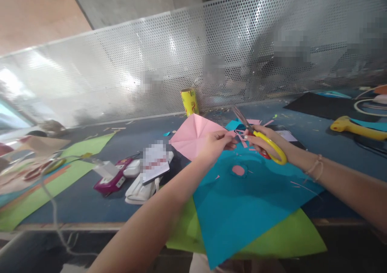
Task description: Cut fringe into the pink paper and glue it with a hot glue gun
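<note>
Scissors [260, 136] in apparently closed right grip [270, 133].

A creased square of pink paper [189, 135], its fold lines meeting near the middle, is held slanted just left of metal-bladed scissors [262, 137] with yellow-and-red handles, blades pointing forward.

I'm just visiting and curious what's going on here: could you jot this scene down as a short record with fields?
Left hand: holds creased pink paper
Right hand: holds yellow-handled scissors, blades pointing away from the person
Below hands: blue sheet, over green sheet
On blue sheet: round pink patch
Behind: yellow cylinder, perforated panel
</note>
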`<state>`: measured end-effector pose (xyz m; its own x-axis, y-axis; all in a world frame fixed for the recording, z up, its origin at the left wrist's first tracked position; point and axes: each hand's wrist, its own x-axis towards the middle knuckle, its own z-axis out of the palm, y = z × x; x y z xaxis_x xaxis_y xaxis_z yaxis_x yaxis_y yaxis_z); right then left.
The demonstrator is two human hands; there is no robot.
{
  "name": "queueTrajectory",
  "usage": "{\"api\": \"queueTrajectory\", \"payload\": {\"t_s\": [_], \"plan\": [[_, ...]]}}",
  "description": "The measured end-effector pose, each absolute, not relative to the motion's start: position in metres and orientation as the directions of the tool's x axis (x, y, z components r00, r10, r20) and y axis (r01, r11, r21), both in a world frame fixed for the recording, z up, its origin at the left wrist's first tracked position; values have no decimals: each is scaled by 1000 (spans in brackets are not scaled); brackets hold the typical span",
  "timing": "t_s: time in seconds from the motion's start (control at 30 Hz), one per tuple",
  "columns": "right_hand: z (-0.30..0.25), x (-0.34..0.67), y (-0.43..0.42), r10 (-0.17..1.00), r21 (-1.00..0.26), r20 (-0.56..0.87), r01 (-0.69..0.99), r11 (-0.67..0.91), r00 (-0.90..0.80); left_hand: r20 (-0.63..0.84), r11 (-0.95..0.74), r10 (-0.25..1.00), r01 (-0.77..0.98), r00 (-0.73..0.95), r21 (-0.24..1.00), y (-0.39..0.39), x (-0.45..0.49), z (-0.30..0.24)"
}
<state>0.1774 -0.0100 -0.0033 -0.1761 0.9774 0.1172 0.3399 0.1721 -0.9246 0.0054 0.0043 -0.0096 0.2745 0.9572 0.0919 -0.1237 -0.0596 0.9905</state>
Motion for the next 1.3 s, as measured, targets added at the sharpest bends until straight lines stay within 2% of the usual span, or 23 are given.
{"api": "queueTrajectory", "payload": {"t_s": [0.17, 0.3, 0.5, 0.7, 0.83, 1.1, 1.3], "plan": [[-14, 173, -1, 967, -937, 215, 251, 245, -138, -102, 119, 888, -9, 448, 993, -1, 9, -9], [-17, 174, 0, 950, -915, 240, 282, 290, -198, -142, 128, 872, 63, 469, 990, -3, 10, -7], [-18, 176, 0, 933, -924, 238, 232, 303, -270, -48, -5, 837, 95, 546, 995, -5, 8, -8], [-15, 176, -1, 932, -915, 189, 288, 281, -310, 66, -165, 856, 151, 512, 975, -4, 9, -12], [-14, 177, -1, 926, -897, 220, 309, 316, -308, 105, -212, 861, 163, 498, 964, -3, 10, -14], [-14, 177, -4, 917, -896, 171, 330, 297, -360, 200, -290, 910, 215, 363, 932, -3, 9, -10], [-14, 174, -3, 938, -886, 233, 341, 314, -257, 193, -272, 909, 174, 370, 946, -5, 11, -11]]}}
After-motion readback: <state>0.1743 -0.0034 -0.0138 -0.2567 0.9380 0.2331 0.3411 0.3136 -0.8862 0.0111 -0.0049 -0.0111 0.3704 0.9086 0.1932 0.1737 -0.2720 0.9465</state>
